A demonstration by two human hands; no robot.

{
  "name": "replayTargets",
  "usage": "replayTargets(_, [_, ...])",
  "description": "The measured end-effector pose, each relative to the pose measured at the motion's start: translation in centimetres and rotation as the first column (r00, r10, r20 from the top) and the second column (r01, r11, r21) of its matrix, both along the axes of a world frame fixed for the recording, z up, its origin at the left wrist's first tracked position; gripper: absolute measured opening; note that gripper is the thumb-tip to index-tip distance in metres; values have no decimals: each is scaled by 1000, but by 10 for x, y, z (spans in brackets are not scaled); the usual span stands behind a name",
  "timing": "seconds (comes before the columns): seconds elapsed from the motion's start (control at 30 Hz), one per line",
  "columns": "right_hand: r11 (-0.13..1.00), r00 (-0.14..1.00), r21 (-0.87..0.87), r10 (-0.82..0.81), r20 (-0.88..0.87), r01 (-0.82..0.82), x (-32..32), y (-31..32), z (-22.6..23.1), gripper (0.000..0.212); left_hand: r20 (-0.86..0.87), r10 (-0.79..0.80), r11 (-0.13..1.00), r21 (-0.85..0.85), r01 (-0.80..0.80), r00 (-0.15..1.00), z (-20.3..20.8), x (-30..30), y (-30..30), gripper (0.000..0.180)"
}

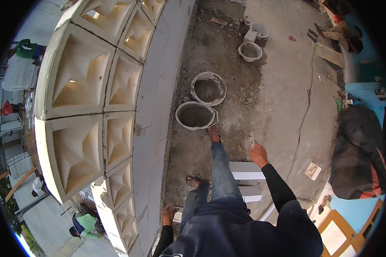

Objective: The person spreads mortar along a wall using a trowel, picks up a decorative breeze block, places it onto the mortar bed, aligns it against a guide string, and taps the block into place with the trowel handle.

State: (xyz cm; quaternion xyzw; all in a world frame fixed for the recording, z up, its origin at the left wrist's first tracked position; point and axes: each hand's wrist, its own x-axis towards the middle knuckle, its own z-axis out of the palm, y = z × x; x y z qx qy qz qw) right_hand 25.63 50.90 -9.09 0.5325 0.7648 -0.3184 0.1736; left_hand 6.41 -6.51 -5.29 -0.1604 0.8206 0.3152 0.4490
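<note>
1. The right hand, right of centre in the frame, has its grip closed around a small pale scrap, perhaps a rag or a lump of plaster; I cannot tell which. It sticks up above the fingers, whitish and crumpled, over the bare concrete floor.
2. The left hand, low in the frame, rests on the edge of a white block beside the wall; its fingers are curled over it, but whether it truly grips is unclear.
3. Just ahead of the feet, at centre, two mortar buckets stand touching each other, both grey and crusted, with wet mix inside.
4. Two smaller white pails sit further off, upper centre.
5. On the left rises a wall of cream ornamental blocks with star-shaped recesses.
6. White blocks lie by the right leg.
7. Risks, as I judge them: the feet wear open sandals on gritty, mortar-strewn floor, so a slip toward the buckets is possible; a black cable trails across the floor on the right and could snag a foot; the loosely held scrap could drop.
</note>
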Motion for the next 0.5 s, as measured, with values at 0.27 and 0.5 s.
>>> replayTargets(0.27, [835,841,138,505,194,-533,-174,162,-185,33,198,37,993,102,-58,979,-57,-110,268,44])
replayTargets(0.5, [364,566,495,744,356,-789,-305,249,-418,14,346,136,904,340,-260,928,-287,-192,509,77])
